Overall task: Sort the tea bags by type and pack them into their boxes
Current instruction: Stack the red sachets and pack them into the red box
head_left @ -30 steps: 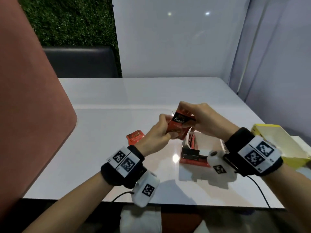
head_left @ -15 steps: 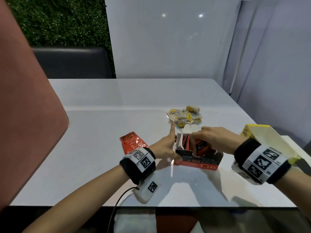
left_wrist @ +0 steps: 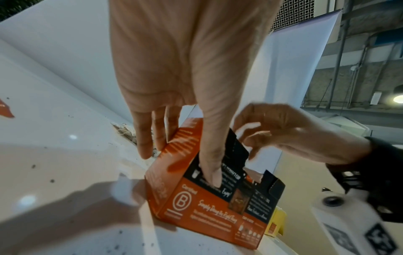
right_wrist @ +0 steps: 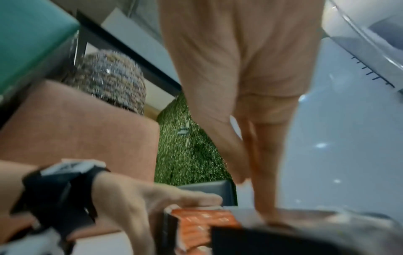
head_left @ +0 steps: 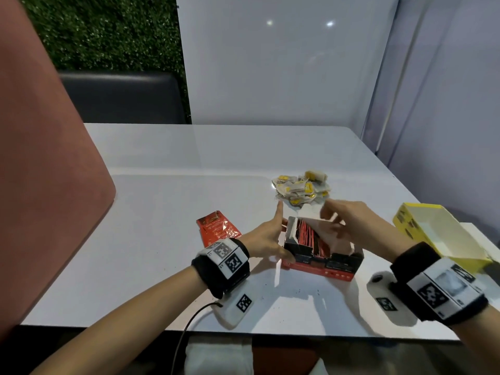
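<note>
Two hands flanking red box

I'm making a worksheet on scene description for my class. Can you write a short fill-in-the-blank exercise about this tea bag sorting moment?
1. The left hand steadies the open ____ box from its side.
2. The pile of yellow-tagged tea bags lies on the table, ____ any box.
3. The open yellow box stands on the same side as the person's ____ hand.
4. Loose red packets lie beside the person's ____ wrist.

Missing words: red; outside; right; left
</note>
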`<state>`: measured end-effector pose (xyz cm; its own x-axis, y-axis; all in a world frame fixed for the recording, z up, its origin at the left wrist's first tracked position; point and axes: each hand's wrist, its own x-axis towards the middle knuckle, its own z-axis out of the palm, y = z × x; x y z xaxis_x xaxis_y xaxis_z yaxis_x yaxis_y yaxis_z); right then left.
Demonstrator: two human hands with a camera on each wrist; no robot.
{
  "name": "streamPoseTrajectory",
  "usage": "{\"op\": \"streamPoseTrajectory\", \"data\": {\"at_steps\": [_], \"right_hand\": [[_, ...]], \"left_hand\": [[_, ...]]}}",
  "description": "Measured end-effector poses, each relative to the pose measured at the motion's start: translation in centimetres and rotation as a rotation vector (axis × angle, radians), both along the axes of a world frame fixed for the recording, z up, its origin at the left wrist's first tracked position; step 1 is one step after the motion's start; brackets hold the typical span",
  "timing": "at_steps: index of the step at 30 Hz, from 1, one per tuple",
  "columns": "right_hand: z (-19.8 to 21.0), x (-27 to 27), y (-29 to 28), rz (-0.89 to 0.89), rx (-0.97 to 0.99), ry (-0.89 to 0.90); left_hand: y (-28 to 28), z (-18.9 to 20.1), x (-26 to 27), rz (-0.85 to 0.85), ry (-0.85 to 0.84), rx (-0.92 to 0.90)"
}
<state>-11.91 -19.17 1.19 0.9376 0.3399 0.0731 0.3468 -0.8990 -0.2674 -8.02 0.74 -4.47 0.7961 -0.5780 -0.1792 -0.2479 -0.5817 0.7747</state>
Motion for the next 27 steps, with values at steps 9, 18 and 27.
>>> {"op": "streamPoseTrajectory", "data": {"at_steps": [9,18,27], "right_hand": [[-0.6,0.6,3.0,-0.084,-0.165,0.429],[0.4,0.4,3.2,-0.151,-0.105,0.439],[3.2,-0.8,7.8,-0.037,0.16,0.029]], "left_hand": [[-0.3,0.3,0.3,-0.029,-0.103,0.028],[1.6,0.4,1.0,-0.066,-0.074,0.103],[12.1,1.1,5.6,-0.09,-0.144,0.73]]}}
